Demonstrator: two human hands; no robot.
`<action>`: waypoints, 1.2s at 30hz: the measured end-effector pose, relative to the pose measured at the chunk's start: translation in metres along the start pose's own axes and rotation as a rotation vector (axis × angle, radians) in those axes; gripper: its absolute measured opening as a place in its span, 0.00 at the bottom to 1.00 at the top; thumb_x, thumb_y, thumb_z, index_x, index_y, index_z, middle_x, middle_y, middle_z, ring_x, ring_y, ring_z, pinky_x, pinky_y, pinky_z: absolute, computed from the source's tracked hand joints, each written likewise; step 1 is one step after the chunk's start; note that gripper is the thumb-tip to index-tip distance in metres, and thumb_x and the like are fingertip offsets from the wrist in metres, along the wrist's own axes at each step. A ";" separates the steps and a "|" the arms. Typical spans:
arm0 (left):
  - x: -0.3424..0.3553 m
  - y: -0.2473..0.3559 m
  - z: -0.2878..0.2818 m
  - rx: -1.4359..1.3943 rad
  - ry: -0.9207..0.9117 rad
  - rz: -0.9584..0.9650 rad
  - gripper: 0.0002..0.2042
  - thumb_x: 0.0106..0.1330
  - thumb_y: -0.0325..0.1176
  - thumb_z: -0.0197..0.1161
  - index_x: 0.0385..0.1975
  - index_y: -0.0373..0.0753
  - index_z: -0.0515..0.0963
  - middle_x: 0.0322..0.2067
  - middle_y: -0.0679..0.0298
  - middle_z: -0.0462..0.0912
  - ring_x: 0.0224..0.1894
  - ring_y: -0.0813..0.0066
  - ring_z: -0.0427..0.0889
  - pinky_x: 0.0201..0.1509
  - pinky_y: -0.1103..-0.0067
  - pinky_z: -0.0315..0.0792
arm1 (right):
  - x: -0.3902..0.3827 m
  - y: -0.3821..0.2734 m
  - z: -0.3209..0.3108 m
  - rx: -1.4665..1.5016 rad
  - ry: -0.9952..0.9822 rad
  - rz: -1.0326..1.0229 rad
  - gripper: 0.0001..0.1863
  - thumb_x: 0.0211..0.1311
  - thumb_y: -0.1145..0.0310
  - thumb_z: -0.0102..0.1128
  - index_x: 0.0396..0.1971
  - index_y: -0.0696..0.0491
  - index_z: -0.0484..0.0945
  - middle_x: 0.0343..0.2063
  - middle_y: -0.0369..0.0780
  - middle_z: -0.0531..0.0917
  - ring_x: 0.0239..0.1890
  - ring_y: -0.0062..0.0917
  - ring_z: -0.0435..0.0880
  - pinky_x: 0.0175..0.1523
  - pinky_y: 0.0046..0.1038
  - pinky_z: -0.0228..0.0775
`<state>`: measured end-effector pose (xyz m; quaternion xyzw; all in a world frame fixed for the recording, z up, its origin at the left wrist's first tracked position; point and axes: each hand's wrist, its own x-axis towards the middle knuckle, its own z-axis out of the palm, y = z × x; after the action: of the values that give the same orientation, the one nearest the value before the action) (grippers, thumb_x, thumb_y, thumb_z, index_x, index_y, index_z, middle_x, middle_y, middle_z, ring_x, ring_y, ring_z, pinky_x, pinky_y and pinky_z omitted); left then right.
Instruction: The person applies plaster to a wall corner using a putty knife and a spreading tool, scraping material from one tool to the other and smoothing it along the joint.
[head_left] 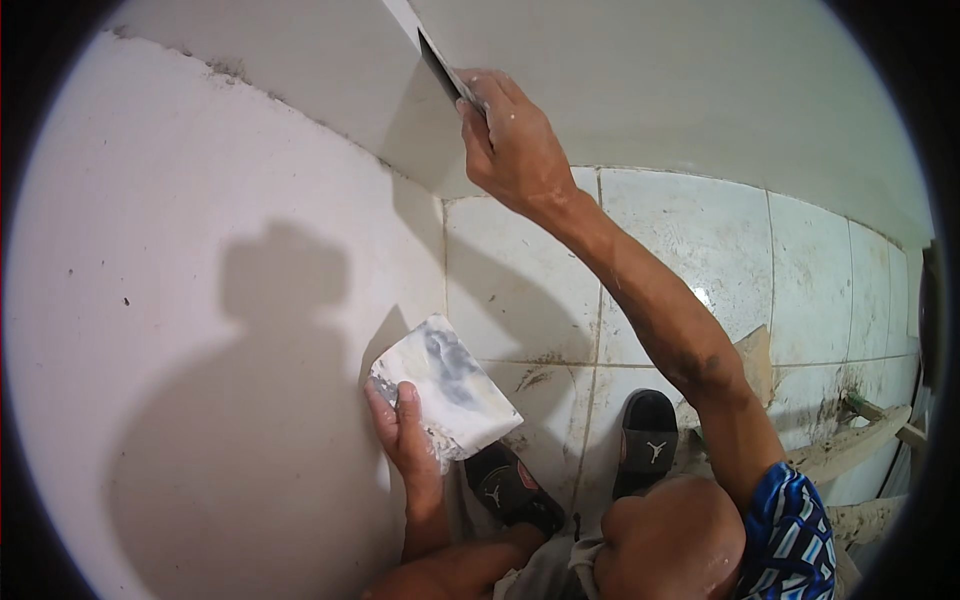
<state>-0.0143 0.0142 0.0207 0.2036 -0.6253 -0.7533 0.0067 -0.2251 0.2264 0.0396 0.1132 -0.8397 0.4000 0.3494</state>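
In my left hand, low and close to the left wall, is a flat rectangular board smeared with white and grey paste. The thumb lies over its face, and the fingers are mostly hidden behind it. My right arm stretches up and forward. Its hand is closed round a flat, thin-bladed scraper, seen nearly edge-on, with its tip up by the grey wall. White residue marks the knuckles. A pale strip runs up the wall beyond the blade; whether the blade touches the wall I cannot tell.
A white wall rises on the left, carrying my shadow, and meets the grey wall at a rough-edged corner. White floor tiles are stained with dirt. My feet wear black slides. Rough wooden pieces stand at the right.
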 end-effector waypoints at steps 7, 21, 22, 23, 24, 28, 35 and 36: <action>0.002 0.005 0.001 -0.013 -0.032 0.009 0.21 0.73 0.34 0.52 0.61 0.29 0.61 0.52 0.55 0.73 0.54 0.71 0.72 0.61 0.75 0.65 | -0.018 -0.016 -0.026 0.115 -0.120 0.027 0.11 0.59 0.80 0.54 0.43 0.60 0.75 0.40 0.46 0.81 0.42 0.42 0.79 0.45 0.39 0.74; 0.001 0.006 0.000 0.044 -0.021 -0.007 0.22 0.73 0.34 0.52 0.62 0.30 0.61 0.53 0.55 0.73 0.53 0.71 0.72 0.60 0.76 0.66 | -0.009 -0.023 0.019 -0.096 -0.003 -0.083 0.23 0.50 0.82 0.57 0.49 0.65 0.70 0.43 0.48 0.74 0.46 0.43 0.74 0.45 0.38 0.75; 0.001 0.008 0.000 0.019 -0.018 -0.013 0.21 0.73 0.33 0.52 0.62 0.30 0.61 0.52 0.55 0.73 0.53 0.71 0.72 0.60 0.76 0.66 | -0.011 -0.021 0.012 -0.094 -0.002 -0.082 0.23 0.50 0.82 0.57 0.49 0.65 0.70 0.43 0.48 0.74 0.46 0.43 0.74 0.45 0.38 0.75; 0.001 0.008 0.001 -0.010 -0.018 -0.020 0.21 0.73 0.33 0.52 0.61 0.29 0.61 0.52 0.56 0.73 0.53 0.72 0.72 0.60 0.76 0.66 | -0.012 -0.016 0.001 -0.016 -0.022 -0.121 0.19 0.54 0.82 0.56 0.48 0.64 0.71 0.42 0.49 0.76 0.44 0.44 0.75 0.45 0.39 0.73; 0.002 0.007 0.002 -0.010 -0.017 -0.019 0.21 0.73 0.33 0.52 0.61 0.29 0.61 0.52 0.56 0.73 0.53 0.72 0.72 0.60 0.76 0.66 | -0.013 -0.013 -0.006 0.064 -0.042 -0.159 0.16 0.57 0.82 0.55 0.47 0.63 0.72 0.42 0.50 0.77 0.43 0.45 0.77 0.45 0.39 0.72; 0.004 -0.002 -0.003 -0.008 -0.048 0.010 0.23 0.72 0.31 0.52 0.63 0.30 0.58 0.54 0.51 0.73 0.53 0.66 0.76 0.59 0.72 0.71 | -0.002 -0.001 -0.020 0.019 -0.015 0.041 0.13 0.62 0.79 0.53 0.47 0.63 0.73 0.41 0.51 0.78 0.40 0.47 0.78 0.45 0.40 0.71; 0.002 0.003 -0.001 -0.013 -0.017 0.028 0.22 0.72 0.32 0.52 0.62 0.30 0.59 0.53 0.51 0.73 0.52 0.66 0.77 0.58 0.72 0.71 | -0.003 0.001 0.011 0.010 -0.006 -0.014 0.13 0.63 0.77 0.52 0.48 0.61 0.73 0.44 0.50 0.77 0.40 0.45 0.79 0.42 0.38 0.73; 0.002 0.003 -0.002 -0.012 -0.015 0.030 0.22 0.72 0.32 0.52 0.62 0.30 0.59 0.53 0.51 0.73 0.52 0.66 0.77 0.58 0.72 0.71 | -0.006 -0.004 0.011 0.026 -0.013 -0.019 0.13 0.63 0.77 0.52 0.48 0.61 0.74 0.46 0.50 0.77 0.39 0.44 0.80 0.41 0.37 0.74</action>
<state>-0.0158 0.0115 0.0225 0.1885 -0.6237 -0.7585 0.0143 -0.2247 0.2154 0.0331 0.1285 -0.8355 0.4070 0.3462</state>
